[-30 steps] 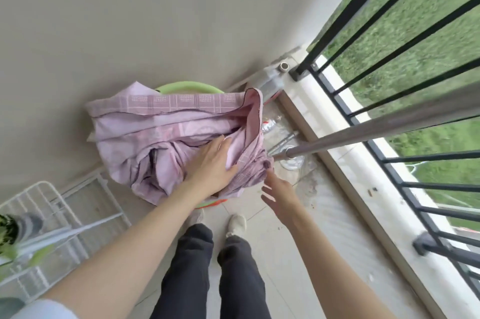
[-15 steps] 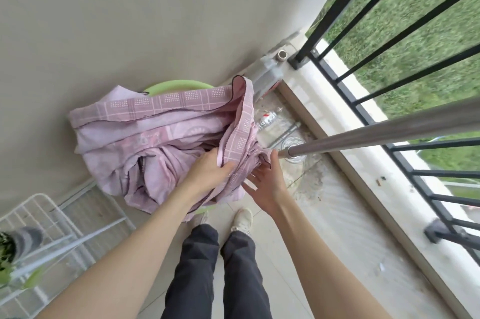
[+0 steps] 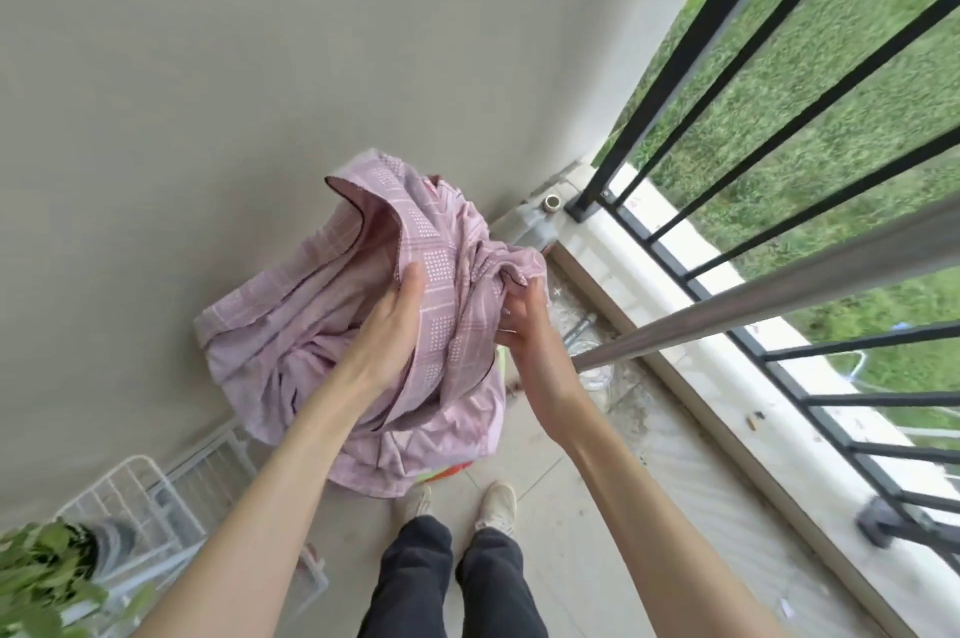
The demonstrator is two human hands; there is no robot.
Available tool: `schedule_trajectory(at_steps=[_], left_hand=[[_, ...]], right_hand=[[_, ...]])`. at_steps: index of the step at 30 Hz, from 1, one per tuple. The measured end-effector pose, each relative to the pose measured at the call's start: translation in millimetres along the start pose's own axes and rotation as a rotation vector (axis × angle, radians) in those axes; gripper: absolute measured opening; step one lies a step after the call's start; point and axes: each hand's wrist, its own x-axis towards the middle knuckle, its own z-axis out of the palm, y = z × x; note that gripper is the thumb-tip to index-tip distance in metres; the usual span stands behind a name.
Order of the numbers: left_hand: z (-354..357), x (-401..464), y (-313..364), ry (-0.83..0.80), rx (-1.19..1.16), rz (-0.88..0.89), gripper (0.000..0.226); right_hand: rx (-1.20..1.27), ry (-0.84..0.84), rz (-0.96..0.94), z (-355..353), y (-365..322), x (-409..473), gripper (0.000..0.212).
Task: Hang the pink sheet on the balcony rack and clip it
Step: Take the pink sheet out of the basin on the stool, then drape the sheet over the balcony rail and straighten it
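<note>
— Over the balcony floor, where is the crumpled pink checked cotton sheet (image 3: 358, 341)?

— Bunched up between both hands, well clear of the long grey metal rack pole (image 3: 779, 294) to the right.

— And the grips?

— The left hand (image 3: 387, 325) lies pressed against a fold, its fingers (image 3: 410, 281) loosely curled; the right hand (image 3: 524, 320) pinches an edge.

— Progress?

— Early, by the look of it. Nothing is draped or spread yet, and no clips are visible.
</note>
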Motion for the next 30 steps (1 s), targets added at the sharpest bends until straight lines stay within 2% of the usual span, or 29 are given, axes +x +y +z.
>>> schedule_trajectory(at_steps=[3,5,7,10,13,15,17,21,23,30], left_hand=[[-30,-13,43,0.098,0.061,0.054,0.059],[-51,-21,67,0.073,-0.032,0.044,0.078],[-73,-34,90,0.012,-0.103,-0.051,0.089],[-99,-46,116,-0.117,-0.182,-0.101,0.079],[-131,-74,155,-0.139,-0.188,0.076,0.073],[-148,-88,180,-0.093,-0.184,0.17,0.068],[-162,-100,204,-0.075,-0.195,0.221,0.075],[-179,-130,255,-0.016,-0.263,0.401,0.06],[-183,-143,283,0.008,-0.265,0.483,0.057],[-188,-183,410,-0.062,-0.263,0.772,0.048]], right_hand=[[-0.026,-0.034,0.006,15,-53,-16,0.049],[0.009,-0.102,-0.04,27,-84,-26,0.05],[0.095,-0.201,-0.059,38,-109,-35,0.06],[0.137,-0.32,-0.004,51,-138,-38,0.078],[0.134,-0.399,-0.038,74,-187,-57,0.071],[0.146,-0.422,-0.083,86,-218,-72,0.066],[0.152,-0.465,-0.14,94,-243,-86,0.065],[0.114,-0.571,-0.271,100,-295,-116,0.065],[0.086,-0.592,-0.325,99,-324,-132,0.066],[-0.004,-0.584,-0.642,84,-446,-219,0.075]])
